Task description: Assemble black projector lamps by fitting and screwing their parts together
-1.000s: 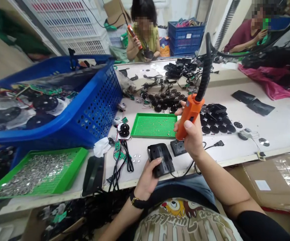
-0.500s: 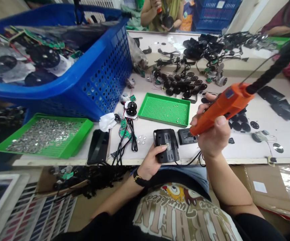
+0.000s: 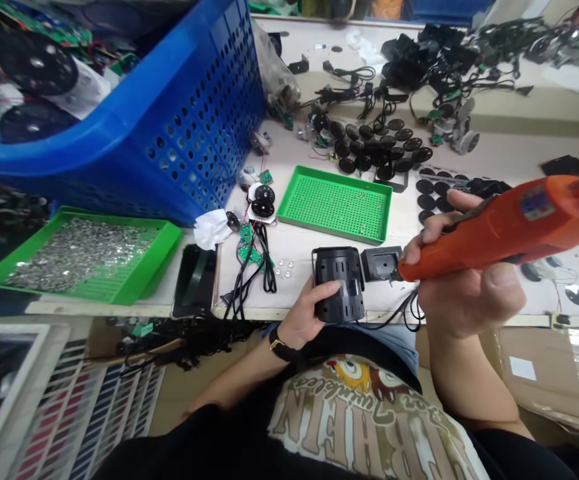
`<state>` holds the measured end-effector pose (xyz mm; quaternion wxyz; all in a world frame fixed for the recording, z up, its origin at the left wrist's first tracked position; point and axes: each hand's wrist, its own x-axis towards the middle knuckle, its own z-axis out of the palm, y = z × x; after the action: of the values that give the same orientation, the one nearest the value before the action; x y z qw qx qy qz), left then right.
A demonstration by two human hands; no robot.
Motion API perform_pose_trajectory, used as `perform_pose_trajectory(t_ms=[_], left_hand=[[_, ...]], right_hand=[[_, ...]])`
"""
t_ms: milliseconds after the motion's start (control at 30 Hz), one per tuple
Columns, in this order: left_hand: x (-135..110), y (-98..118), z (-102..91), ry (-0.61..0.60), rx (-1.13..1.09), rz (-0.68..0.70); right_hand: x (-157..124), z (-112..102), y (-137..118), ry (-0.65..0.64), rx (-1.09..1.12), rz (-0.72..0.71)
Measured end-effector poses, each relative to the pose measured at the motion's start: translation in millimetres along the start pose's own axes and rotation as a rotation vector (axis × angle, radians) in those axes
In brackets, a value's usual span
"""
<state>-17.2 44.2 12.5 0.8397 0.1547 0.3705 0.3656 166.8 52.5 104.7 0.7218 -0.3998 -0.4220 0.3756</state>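
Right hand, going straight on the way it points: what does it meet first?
Probably the black square plate, just past the tip of the orange tool in the right hand. Depth is unclear; if it passes above, the black housing is next.

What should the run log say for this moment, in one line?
left hand: holds black plastic housing | right hand: grips orange corded power tool | nearby: square black part on bench

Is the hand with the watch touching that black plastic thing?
Touching. The head view shows the left hand holding the black housing, with its fingers lying across the housing's side.
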Motion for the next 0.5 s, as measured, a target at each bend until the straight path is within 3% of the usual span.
perform_pose_trajectory(t_ms=[500], left_hand=[[2,-2,2.3,0.036,-0.003,0.021]], right_hand=[[-12,-12,5,-0.027,-0.026,-0.015]])
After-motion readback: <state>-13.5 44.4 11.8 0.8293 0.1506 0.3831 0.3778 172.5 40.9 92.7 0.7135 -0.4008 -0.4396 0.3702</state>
